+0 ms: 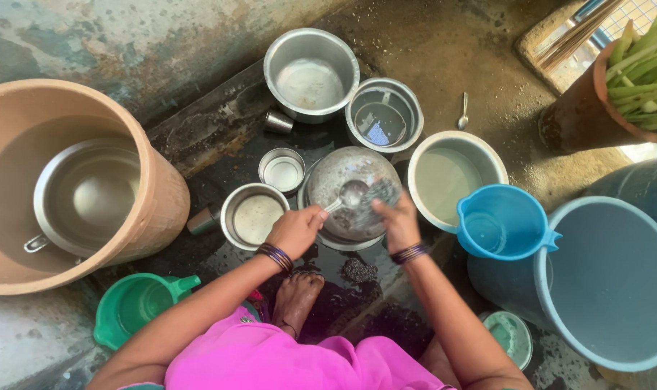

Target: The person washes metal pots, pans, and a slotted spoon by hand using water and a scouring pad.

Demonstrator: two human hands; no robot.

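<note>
On the wet stone floor (430,43), left to right: a large terracotta tub (155,188) containing a steel pan (83,198); left hand (297,230) closed around a steel ladle (349,195); right hand (399,222) gripping a metal scouring pad (381,191) over an upturned steel bowl (336,173); a blue plastic jug (500,222).

A: How many steel vessels are there?
B: Six: a pot (311,72), another pot (383,115), a small bowl (281,170), a wider bowl (254,215), a domed vessel (346,217), and a pan (86,195) in the clay tub (155,209).

A: Jugs and spoons?
B: Two jugs, blue (500,222) and green (135,305). Two spoons: one held (351,193), one on the floor (463,112).

A: Cups?
B: One steel tumbler (278,123).
</note>
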